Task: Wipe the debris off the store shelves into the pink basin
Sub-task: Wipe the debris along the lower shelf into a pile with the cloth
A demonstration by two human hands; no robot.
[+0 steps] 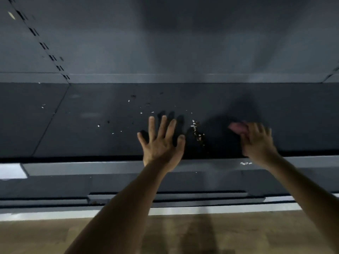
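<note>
A dark grey store shelf [91, 129] runs across the view. Small pale and brown debris bits are scattered on it, with a denser streak of debris [197, 132] between my hands. My left hand [162, 143] lies flat on the shelf near its front edge, fingers spread and straight. My right hand [256, 140], blurred, grips a small pink cloth [236, 127] on the shelf just right of the debris streak. The pink basin is not in view.
The shelf's grey back panel [165, 43] rises behind, with a slotted upright [44, 45] at the left. A lower shelf ledge [128, 167] juts out below, with a few crumbs [245, 163] on it. Wooden floor [55, 235] lies beneath.
</note>
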